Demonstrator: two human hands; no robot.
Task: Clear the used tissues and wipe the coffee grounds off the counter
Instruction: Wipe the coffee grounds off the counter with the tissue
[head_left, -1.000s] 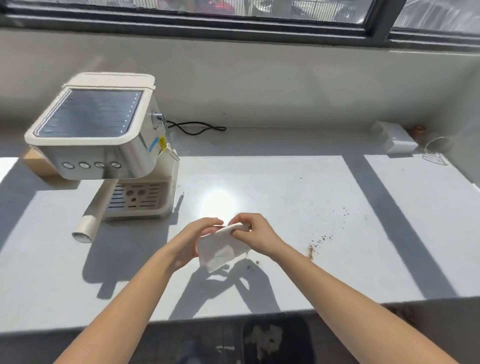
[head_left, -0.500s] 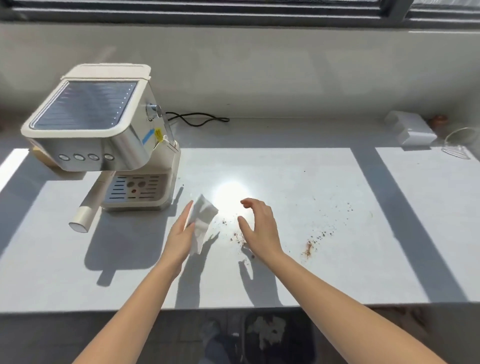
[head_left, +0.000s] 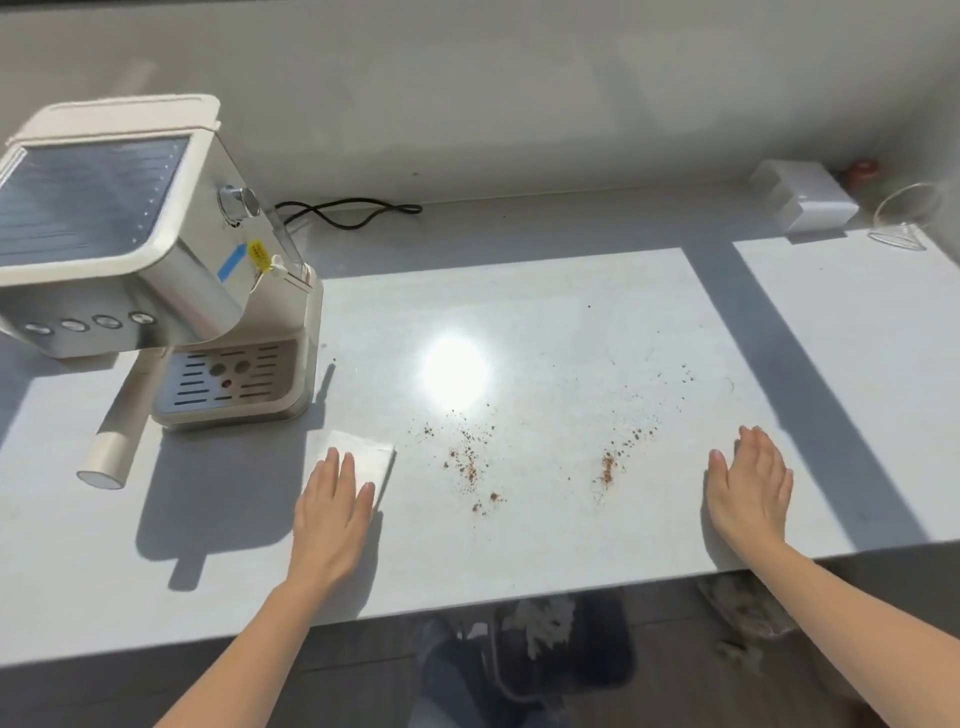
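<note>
Your left hand (head_left: 332, 506) lay flat, fingers straight, pressing the tissue (head_left: 366, 460) onto the counter (head_left: 571, 312) near the coffee machine (head_left: 156, 260). The coffee grounds (head_left: 470, 462) sat just right of it. Your right hand (head_left: 750, 486) rested open, far right.

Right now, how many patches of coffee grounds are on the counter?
2: the left patch lies right of the tissue; the right patch lies left of the right hand. Loose specks scatter around.
</note>
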